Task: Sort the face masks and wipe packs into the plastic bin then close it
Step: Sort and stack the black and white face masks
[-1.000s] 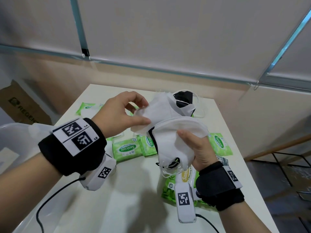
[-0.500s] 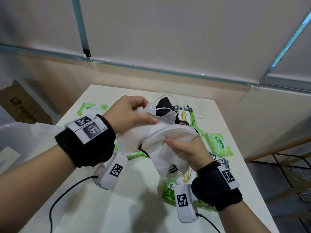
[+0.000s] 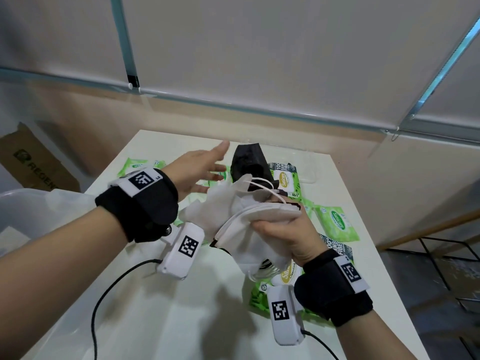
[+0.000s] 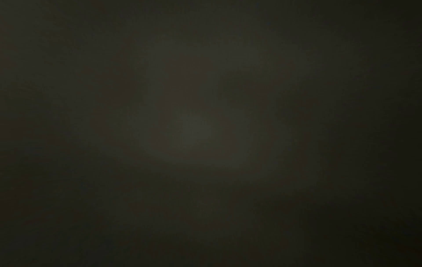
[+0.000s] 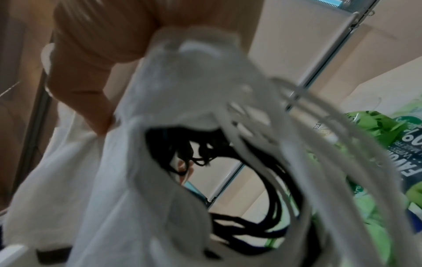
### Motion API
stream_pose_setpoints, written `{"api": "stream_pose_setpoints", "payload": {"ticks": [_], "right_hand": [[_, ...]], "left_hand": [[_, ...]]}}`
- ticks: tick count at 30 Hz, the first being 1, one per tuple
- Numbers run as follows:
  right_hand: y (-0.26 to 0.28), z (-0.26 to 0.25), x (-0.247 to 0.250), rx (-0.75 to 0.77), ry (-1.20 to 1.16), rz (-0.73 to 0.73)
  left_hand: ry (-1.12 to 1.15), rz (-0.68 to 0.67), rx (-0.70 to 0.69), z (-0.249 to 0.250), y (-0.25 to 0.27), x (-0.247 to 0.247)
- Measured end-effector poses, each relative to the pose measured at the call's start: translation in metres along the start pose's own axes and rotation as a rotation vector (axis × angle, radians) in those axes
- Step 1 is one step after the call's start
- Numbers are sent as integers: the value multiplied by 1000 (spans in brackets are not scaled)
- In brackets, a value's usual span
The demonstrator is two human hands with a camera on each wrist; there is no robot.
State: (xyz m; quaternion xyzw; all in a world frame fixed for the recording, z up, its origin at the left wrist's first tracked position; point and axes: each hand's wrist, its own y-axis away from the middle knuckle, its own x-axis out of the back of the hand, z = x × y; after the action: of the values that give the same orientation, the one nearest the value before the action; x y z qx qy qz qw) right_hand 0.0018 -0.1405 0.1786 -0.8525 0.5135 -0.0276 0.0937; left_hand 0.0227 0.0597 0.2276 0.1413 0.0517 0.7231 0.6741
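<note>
The right hand (image 3: 283, 237) clamps its fingers (image 5: 95, 101) on a stack of white face masks (image 3: 249, 216), gathering them so one trip likely carries them all. The left hand (image 3: 200, 170), fingers straight and apart, reaches for the black face mask (image 3: 246, 162) just beyond its fingertips, seemingly to add it. Green wipe packs (image 3: 337, 224) lie on the white table (image 3: 161, 320) under and beyond both hands; the plastic bin (image 3: 28, 211), open, waits left of the left wrist.
</note>
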Motion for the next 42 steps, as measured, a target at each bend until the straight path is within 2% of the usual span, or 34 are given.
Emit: {"api": "stream_pose_setpoints", "payload": {"ticks": [2, 6, 10, 13, 19, 21, 24, 32, 35, 40, 42], "right_hand": [[0, -2, -2, 2, 12, -34], [-2, 0, 1, -28, -33, -41], [-3, 7, 9, -71, -94, -3], [-1, 11, 15, -111, -115, 40], [-7, 23, 22, -210, -166, 363], [-10, 22, 20, -213, -169, 412], [-14, 17, 15, -218, -185, 423], [-18, 7, -1, -247, -206, 356], [-17, 6, -3, -237, -223, 338], [-12, 6, 4, -237, -236, 337], [-10, 7, 7, -233, -241, 348]], "left_hand": [[-1, -111, -12, -3, 0, -4], [217, -220, -131, 2, 2, -6], [124, -121, -215, 10, -1, 2], [218, -45, -274, 17, -2, 12], [340, -12, -364, 34, 4, 30], [262, 2, -418, 38, 10, 27], [30, 40, -505, 36, 18, 14], [-445, 55, -512, 13, 21, -22], [-489, 52, -506, 2, 23, -32], [-450, -99, -441, -4, 26, -29], [-460, -151, -455, -7, 25, -23]]}}
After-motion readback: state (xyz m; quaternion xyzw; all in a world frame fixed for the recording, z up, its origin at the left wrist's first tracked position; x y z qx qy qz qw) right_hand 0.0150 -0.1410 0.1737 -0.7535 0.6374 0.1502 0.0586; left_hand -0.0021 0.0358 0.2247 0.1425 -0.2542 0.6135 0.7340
